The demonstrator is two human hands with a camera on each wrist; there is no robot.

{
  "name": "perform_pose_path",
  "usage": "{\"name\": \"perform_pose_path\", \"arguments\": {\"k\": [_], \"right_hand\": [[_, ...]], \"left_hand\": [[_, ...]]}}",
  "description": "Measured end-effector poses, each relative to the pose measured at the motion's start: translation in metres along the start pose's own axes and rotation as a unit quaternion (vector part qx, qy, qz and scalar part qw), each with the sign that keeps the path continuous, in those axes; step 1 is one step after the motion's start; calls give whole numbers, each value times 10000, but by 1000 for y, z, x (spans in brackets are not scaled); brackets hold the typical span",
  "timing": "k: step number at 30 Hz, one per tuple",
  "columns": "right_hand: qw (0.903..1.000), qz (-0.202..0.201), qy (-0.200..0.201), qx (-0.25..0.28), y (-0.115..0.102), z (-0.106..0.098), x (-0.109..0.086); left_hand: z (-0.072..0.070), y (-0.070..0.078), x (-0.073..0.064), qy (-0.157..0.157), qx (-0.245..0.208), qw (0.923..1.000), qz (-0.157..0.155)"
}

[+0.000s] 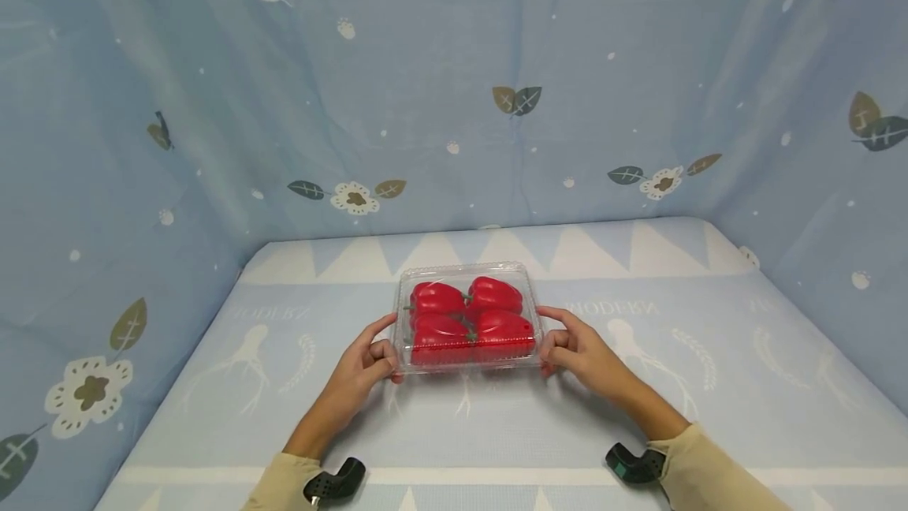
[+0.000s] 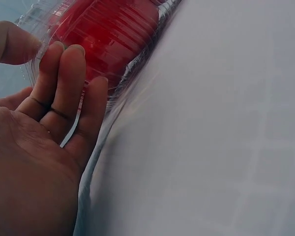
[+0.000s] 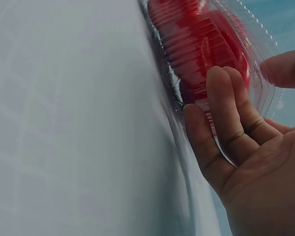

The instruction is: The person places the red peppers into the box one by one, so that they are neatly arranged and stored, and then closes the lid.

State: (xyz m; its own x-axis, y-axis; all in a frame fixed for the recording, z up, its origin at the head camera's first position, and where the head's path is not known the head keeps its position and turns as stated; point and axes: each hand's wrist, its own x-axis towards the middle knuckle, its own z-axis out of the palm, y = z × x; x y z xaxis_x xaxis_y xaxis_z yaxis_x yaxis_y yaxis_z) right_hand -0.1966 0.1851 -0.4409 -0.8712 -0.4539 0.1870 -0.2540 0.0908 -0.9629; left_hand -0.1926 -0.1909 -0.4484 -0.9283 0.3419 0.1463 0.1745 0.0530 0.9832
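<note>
A clear plastic clamshell box [image 1: 464, 373] with its lid down lies in the middle of the table in the head view. Several red bell peppers [image 1: 440, 333] with green stems sit inside it, in two rows. My left hand [image 1: 362, 365] grips the box's left rim near the front corner, index finger stretched along the side. Opposite it, my right hand [image 1: 578, 349] holds the right rim the same way. Both wrist views show the thumb at the rim and the other fingers curled against the ribbed side wall, with red pepper showing through the plastic.
A pale blue and white patterned cloth [image 1: 234, 416] covers the table. Blue fabric with leaves and flowers [image 1: 454, 61] hangs behind it and along both sides. Each wrist wears a black device [image 1: 335, 481] beside a beige sleeve [image 1: 712, 471].
</note>
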Motion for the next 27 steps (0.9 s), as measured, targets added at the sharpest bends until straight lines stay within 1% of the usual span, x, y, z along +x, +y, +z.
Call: {"name": "perform_pose_path", "arguments": {"k": [7, 14, 20, 24, 27], "right_hand": [[10000, 52, 50, -30, 0, 1, 0], [9998, 166, 108, 85, -1, 2, 0], [9996, 90, 222, 140, -2, 4, 0], [9994, 98, 195, 281, -2, 4, -1], [9984, 177, 135, 528, -1, 4, -1]], "left_hand": [[2, 4, -1, 49, -93, 9998, -139], [6, 8, 1, 162, -103, 9990, -394], [8, 9, 2, 225, -217, 9980, -555], [8, 7, 2, 292, -292, 9963, -751], [7, 6, 3, 331, -341, 9957, -801]]}}
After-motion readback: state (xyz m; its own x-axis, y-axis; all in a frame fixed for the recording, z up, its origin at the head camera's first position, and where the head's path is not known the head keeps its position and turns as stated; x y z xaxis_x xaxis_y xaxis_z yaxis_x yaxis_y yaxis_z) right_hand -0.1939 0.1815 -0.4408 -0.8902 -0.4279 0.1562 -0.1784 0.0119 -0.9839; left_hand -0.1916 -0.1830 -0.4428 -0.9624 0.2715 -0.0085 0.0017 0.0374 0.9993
